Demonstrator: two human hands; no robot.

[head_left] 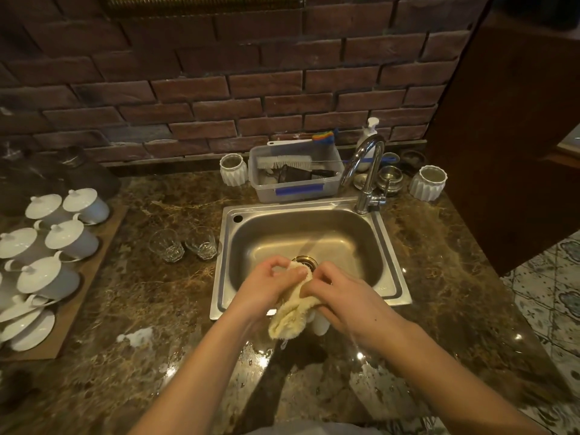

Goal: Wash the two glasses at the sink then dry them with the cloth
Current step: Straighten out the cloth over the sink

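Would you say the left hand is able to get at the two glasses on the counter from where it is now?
Probably yes, once it lets go. The two glasses stand in the open on the counter just left of the sink, with nothing between. But the left hand and right hand both grip the cloth.

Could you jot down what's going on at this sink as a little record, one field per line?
place: steel sink in a marble counter
left hand: grip on the cloth
right hand: grip on the same cloth, over the sink's front edge
glasses: two, upright, side by side on the counter left of the sink, untouched
tap: behind the sink, no water seen running
far left: white lidded cups on a board
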